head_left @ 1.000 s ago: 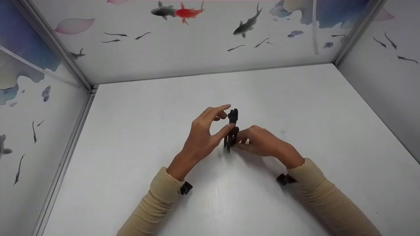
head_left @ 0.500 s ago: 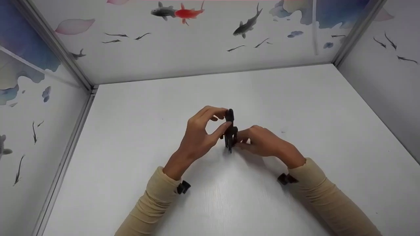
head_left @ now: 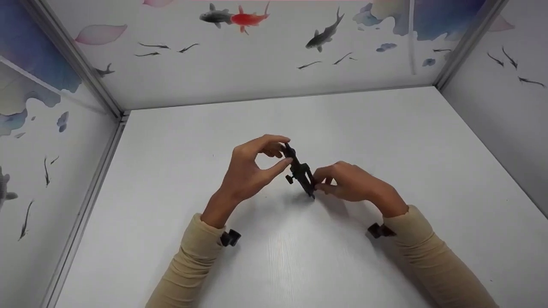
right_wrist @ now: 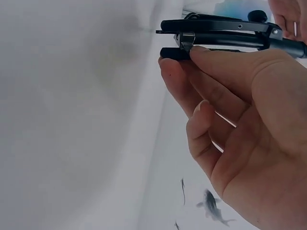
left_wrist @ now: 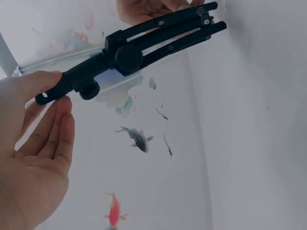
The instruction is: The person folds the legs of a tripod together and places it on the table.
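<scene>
A small black tripod (head_left: 296, 166) with its legs folded close together leans over the table, its top tipped to the left. My left hand (head_left: 246, 173) pinches that top end between thumb and fingers. At the lower end, my right hand (head_left: 355, 183) pinches one leg near its foot, as the right wrist view shows with the thumb (right_wrist: 216, 60) against it. The left wrist view shows a large round knob (left_wrist: 128, 58) at the leg joint and a smaller knob (left_wrist: 89, 90) on the stem. Whether the feet touch the table cannot be told.
The white tabletop (head_left: 180, 141) stretches around both hands. Printed panels with fish stand behind it (head_left: 265, 64) and along its left and right sides, joined by metal corner posts. Black wrist devices (head_left: 231, 238) sit at both cuffs.
The tripod has gone from nearly upright to tilted, its top moving left with my left hand. Its foot end and my right hand have shifted slightly right. A side knob now shows.
</scene>
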The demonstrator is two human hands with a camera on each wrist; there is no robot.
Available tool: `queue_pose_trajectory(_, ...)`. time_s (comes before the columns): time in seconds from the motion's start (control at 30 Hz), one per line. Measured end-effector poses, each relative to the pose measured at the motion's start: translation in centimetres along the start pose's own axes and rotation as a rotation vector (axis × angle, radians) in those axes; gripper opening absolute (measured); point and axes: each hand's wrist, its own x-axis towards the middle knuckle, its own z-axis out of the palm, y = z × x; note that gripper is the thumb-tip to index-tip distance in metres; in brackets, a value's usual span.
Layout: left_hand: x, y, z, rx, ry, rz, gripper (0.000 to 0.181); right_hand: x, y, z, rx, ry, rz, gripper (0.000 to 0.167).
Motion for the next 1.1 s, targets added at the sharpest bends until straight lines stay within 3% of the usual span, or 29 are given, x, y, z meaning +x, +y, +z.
queue_pose_trajectory(0.23,-0.2,-1.4,-1.2,-0.029,-0.046,-0.076,0.027,-0.7,1.0,-1.0,0.02,0.006,0.038,0.014)
queue_pose_trajectory(0.43,-0.8,-3.0,-2.3,-0.066,-0.147,-0.208,0.023,-1.2,1.6,-1.7,0.013,0.031,0.091,0.015)
queue_pose_trajectory(0.57,-1.0,-3.9,-2.7,-0.042,-0.23,-0.269,0.024,-1.3,2.0,-2.0,0.006,0.035,0.107,0.014)
queue_pose_trajectory(0.83,-1.5,-5.1,-2.9,0.0,-0.383,-0.399,0.024,-1.3,2.6,-2.1,0.003,0.026,0.124,0.011)
queue_pose_trajectory(1.1,-1.8,-6.0,-2.8,0.006,-0.468,-0.49,0.023,-1.2,2.8,-2.3,0.001,0.012,0.134,0.011)
